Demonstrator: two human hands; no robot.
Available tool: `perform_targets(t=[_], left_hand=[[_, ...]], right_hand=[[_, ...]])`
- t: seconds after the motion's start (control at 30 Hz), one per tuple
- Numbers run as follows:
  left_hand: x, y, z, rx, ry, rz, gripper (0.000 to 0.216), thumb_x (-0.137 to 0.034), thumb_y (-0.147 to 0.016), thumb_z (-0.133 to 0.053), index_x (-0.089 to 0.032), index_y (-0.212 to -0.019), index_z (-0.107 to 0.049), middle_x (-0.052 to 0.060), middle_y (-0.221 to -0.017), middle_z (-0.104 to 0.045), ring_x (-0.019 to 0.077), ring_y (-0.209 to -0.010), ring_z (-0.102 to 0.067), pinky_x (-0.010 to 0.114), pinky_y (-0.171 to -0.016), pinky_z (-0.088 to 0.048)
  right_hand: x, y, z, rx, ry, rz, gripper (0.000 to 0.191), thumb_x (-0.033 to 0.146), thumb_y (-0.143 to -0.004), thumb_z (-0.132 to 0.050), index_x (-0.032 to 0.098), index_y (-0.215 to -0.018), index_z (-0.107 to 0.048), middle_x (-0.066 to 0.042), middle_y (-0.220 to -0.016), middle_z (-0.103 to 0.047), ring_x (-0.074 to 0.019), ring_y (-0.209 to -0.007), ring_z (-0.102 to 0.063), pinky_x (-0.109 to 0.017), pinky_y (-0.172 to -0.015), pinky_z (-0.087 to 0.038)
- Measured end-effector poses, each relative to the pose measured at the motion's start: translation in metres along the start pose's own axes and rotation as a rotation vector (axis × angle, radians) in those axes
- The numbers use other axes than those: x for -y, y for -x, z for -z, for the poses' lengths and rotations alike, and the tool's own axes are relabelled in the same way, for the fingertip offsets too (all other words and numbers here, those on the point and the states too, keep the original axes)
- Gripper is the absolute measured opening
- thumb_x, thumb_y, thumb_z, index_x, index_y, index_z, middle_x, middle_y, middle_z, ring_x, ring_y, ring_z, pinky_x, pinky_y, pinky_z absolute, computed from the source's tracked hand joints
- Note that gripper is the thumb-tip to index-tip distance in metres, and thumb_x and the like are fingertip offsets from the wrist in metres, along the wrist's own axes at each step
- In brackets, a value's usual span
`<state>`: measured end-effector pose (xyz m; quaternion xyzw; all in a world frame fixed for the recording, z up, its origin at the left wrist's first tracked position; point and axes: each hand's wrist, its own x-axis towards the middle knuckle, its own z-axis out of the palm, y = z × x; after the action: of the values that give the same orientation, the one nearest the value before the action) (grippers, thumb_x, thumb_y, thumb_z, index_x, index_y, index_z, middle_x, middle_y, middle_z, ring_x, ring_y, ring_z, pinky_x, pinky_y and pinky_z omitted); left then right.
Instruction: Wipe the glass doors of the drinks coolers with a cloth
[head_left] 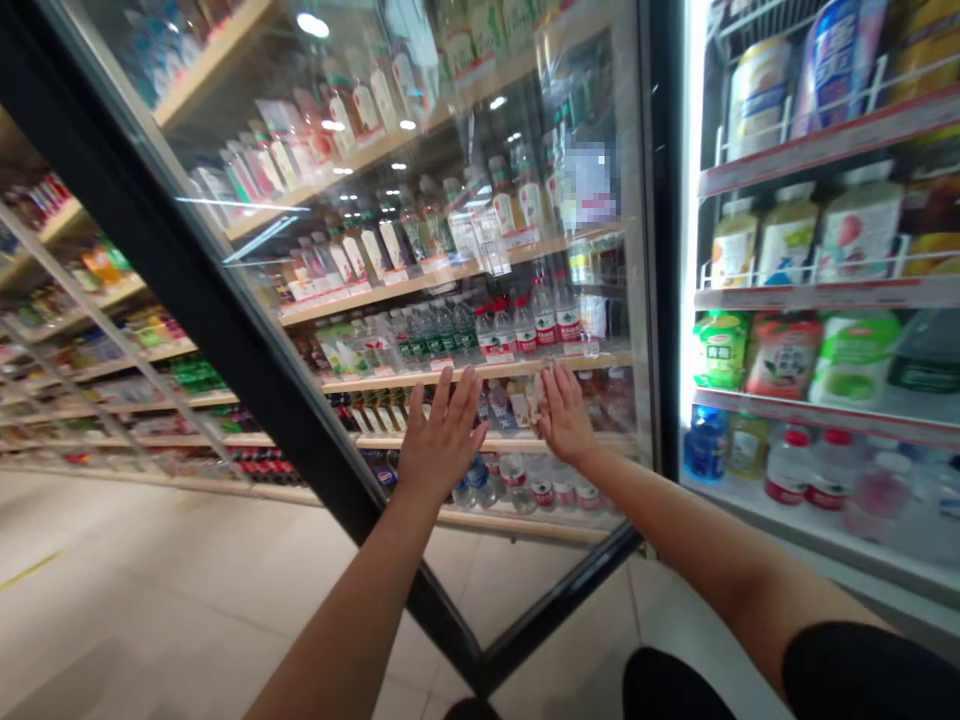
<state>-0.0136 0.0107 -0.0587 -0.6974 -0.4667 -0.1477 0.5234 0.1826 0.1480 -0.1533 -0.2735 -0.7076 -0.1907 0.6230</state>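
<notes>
My left hand (441,437) lies flat on the inside of an open glass cooler door (375,200), fingers spread. My right hand (564,413) rests on the same pane a little to the right, pressing a small crumpled whitish cloth or paper (537,396) against the glass. The door's black frame (225,330) runs diagonally from upper left down to the bottom centre. Through the glass I see store shelves with rows of bottled drinks (517,328).
The open cooler (817,300) on the right holds white wire shelves of bottles and cartons, with water bottles (787,465) on the lowest shelf. More stocked shelving (90,330) lines the far left. A pale tiled floor (150,590) spreads below.
</notes>
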Motion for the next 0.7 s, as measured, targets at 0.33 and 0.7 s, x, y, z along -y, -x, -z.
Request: perform_targets(t=[0.33, 0.7], left_hand=[[-0.001, 0.0, 0.002, 0.015, -0.025, -0.001, 0.079, -0.042, -0.102, -0.052, -0.015, -0.163, -0.012, 0.01, -0.166, -0.025, 0.0279, -0.158, -0.002, 0.057, -0.13, 0.001], [-0.004, 0.002, 0.004, 0.07, 0.0, 0.012, 0.075, -0.041, -0.102, -0.051, -0.014, -0.163, -0.017, 0.011, -0.166, -0.024, 0.0282, -0.157, 0.001, 0.06, -0.129, -0.002]], right_hand=[[-0.012, -0.024, -0.006, -0.089, -0.001, -0.153, 0.074, 0.021, -0.097, -0.033, 0.021, -0.165, -0.002, -0.012, -0.172, -0.011, -0.0291, -0.16, -0.009, -0.06, -0.126, -0.026], [-0.077, -0.08, 0.008, -0.132, -0.032, -0.352, 0.069, 0.023, -0.096, -0.031, 0.014, -0.162, -0.014, -0.013, -0.171, -0.015, -0.027, -0.16, -0.011, -0.058, -0.129, -0.019]])
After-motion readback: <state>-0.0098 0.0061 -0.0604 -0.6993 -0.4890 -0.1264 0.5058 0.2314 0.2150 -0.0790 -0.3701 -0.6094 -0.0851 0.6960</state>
